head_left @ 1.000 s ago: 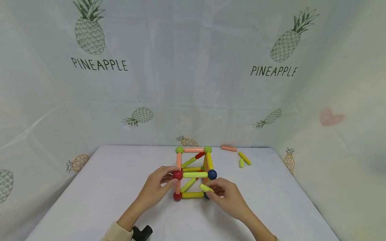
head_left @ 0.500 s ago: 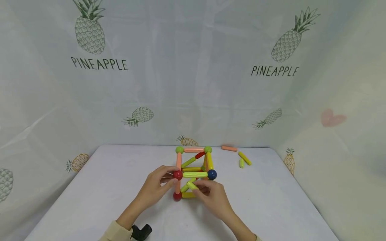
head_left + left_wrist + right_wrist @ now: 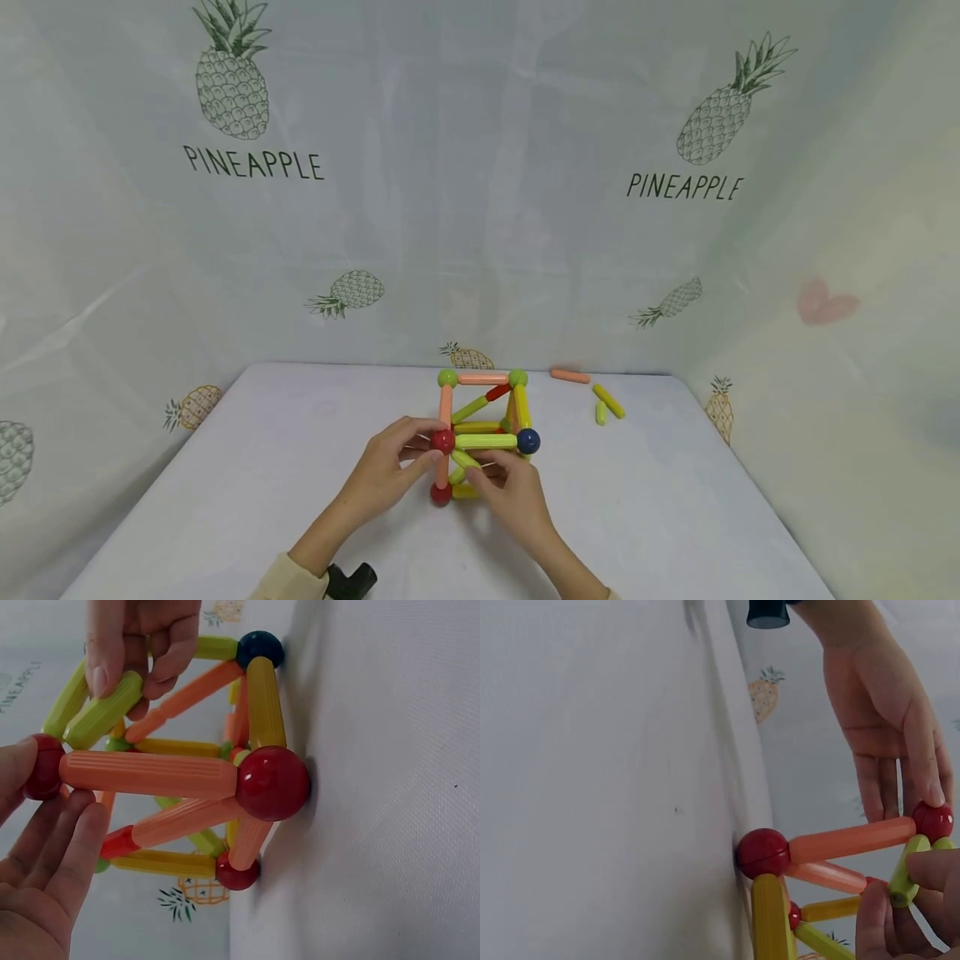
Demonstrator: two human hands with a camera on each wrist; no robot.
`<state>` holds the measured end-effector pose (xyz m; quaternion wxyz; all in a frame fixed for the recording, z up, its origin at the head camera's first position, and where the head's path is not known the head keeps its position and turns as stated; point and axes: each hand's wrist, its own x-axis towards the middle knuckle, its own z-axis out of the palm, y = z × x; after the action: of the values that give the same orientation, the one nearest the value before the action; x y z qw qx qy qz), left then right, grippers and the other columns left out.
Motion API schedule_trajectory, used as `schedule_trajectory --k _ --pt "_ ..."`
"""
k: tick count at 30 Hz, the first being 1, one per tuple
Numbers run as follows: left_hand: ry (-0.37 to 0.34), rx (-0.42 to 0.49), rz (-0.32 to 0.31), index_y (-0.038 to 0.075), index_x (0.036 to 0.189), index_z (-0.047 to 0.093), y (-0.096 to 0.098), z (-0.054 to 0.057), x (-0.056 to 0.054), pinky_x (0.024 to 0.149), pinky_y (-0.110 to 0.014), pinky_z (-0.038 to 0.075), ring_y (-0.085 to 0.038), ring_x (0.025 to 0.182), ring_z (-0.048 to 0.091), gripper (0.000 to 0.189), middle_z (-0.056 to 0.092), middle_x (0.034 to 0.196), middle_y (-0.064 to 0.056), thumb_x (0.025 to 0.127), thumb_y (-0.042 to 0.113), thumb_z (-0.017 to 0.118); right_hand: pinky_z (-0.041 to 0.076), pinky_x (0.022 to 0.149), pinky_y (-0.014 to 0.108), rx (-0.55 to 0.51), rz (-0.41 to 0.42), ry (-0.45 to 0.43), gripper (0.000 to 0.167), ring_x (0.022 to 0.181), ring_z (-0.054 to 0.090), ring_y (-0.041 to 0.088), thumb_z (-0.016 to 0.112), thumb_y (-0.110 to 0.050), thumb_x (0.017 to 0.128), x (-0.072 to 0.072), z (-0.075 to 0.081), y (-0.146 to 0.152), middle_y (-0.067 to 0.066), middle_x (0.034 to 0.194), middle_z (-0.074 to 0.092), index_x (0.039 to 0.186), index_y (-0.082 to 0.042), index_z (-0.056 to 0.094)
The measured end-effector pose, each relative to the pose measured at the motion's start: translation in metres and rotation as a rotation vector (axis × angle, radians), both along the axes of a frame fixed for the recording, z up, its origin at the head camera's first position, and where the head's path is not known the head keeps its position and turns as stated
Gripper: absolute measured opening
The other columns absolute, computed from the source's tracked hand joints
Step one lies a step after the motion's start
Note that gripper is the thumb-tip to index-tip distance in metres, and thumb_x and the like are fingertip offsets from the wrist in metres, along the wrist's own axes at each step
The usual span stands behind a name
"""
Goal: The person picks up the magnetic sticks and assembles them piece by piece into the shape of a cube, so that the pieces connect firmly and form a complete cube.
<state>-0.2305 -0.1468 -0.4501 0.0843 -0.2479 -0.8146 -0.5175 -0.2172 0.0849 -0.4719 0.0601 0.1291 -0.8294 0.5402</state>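
Observation:
A cube-like frame of magnetic building sticks and balls stands on the table. My left hand (image 3: 386,467) holds its upper front red ball (image 3: 443,441) between thumb and fingers. My right hand (image 3: 513,492) pinches a short yellow-green stick (image 3: 105,711) between thumb and fingers. One end of that stick is right at the red ball, and it slants down below the yellow-green top bar (image 3: 486,442). Beneath the held ball, an orange stick (image 3: 150,774) runs down to a lower red ball (image 3: 274,784). In the head view, my right hand covers the lower front blue ball (image 3: 260,649).
Beyond the frame to the right lie an orange stick (image 3: 570,377), a yellow stick (image 3: 608,401) and a short yellow-green stick (image 3: 601,413). A pineapple-print cloth (image 3: 480,208) hangs behind the white table (image 3: 300,417). A black device (image 3: 351,582) sits at my left wrist.
My right hand has moved left with the short yellow-green stick, from near the blue balls to the held red ball. My left hand stays on that ball.

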Motion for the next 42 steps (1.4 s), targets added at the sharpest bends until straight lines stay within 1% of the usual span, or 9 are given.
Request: schedule_trajectory --k 7,11,17,21,25,29,32,39,42 --pt "-0.008 -0.002 0.0 0.028 0.135 0.067 0.0 -0.002 -0.001 0.094 -0.022 0.058 -0.012 0.112 0.07 0.041 0.067 0.123 0.008 0.098 0.016 0.079 0.061 0.081 0.022 -0.069 -0.005 -0.044 0.028 0.096 0.07 0.015 0.078 -0.025 0.1 0.001 -0.004 -0.003 0.003 0.115 0.075 0.121 -0.008 0.076" --pt "-0.002 -0.004 0.001 0.03 0.135 0.067 0.0 -0.002 -0.002 0.095 -0.023 0.058 -0.012 0.111 0.07 0.04 0.067 0.123 0.009 0.098 0.018 0.078 0.06 0.08 0.021 -0.09 -0.013 -0.053 0.028 0.095 0.07 0.015 0.077 -0.024 0.1 0.0 -0.006 -0.005 0.004 0.115 0.075 0.122 -0.007 0.076" --pt "0.01 0.003 -0.002 0.026 0.134 0.067 0.0 -0.003 -0.001 0.094 -0.023 0.058 -0.012 0.111 0.07 0.043 0.067 0.123 0.008 0.097 0.009 0.079 0.06 0.079 0.021 -0.119 -0.041 -0.061 0.03 0.093 0.07 0.014 0.079 -0.025 0.099 0.002 -0.006 -0.007 0.006 0.117 0.074 0.123 -0.008 0.076" --pt "0.017 0.008 -0.018 0.027 0.135 0.066 0.001 -0.003 -0.002 0.094 -0.025 0.059 -0.013 0.112 0.07 0.04 0.067 0.125 0.007 0.098 0.017 0.078 0.061 0.081 0.021 -0.131 -0.043 -0.091 0.03 0.096 0.071 0.016 0.078 -0.021 0.099 0.003 -0.005 -0.006 0.006 0.12 0.073 0.126 -0.009 0.075" --pt "0.017 0.028 -0.033 0.026 0.136 0.066 0.001 -0.005 -0.004 0.094 -0.026 0.059 -0.013 0.112 0.07 0.038 0.069 0.126 0.009 0.1 0.027 0.077 0.061 0.082 0.022 -0.135 -0.008 -0.1 0.031 0.099 0.073 0.017 0.077 -0.015 0.099 0.005 -0.005 -0.002 0.008 0.127 0.073 0.129 -0.008 0.073" --pt "0.007 0.051 -0.03 0.026 0.134 0.066 0.002 -0.007 -0.005 0.094 -0.026 0.059 -0.013 0.111 0.07 0.038 0.072 0.123 0.01 0.098 0.025 0.079 0.061 0.081 0.023 -0.101 0.026 -0.097 0.033 0.1 0.075 0.016 0.077 -0.015 0.1 0.007 -0.003 0.005 0.009 0.131 0.072 0.131 -0.008 0.071" --pt "-0.013 0.067 -0.022 0.025 0.134 0.064 0.005 -0.009 -0.005 0.095 -0.027 0.059 -0.013 0.112 0.07 0.042 0.072 0.122 0.008 0.096 0.02 0.081 0.061 0.082 0.022 -0.04 0.055 -0.077 0.034 0.1 0.075 0.015 0.077 -0.015 0.099 0.012 0.0 0.013 0.01 0.131 0.072 0.132 -0.011 0.071" --pt "-0.072 0.065 0.04 0.024 0.135 0.057 0.017 -0.012 0.001 0.099 -0.029 0.058 -0.019 0.115 0.069 0.049 0.072 0.119 0.0 0.095 0.011 0.082 0.059 0.081 0.02 0.093 0.179 -0.043 0.019 0.095 0.073 0.011 0.074 -0.013 0.101 0.02 0.018 0.053 0.011 0.112 0.078 0.119 -0.013 0.077" --pt "-0.096 0.075 0.04 0.024 0.136 0.053 0.02 -0.014 0.002 0.101 -0.03 0.057 -0.02 0.115 0.069 0.05 0.072 0.119 -0.003 0.096 0.014 0.081 0.06 0.078 0.021 0.151 0.174 -0.023 0.013 0.089 0.072 0.01 0.074 -0.013 0.101 0.016 0.028 0.08 0.008 0.107 0.078 0.113 -0.012 0.078"
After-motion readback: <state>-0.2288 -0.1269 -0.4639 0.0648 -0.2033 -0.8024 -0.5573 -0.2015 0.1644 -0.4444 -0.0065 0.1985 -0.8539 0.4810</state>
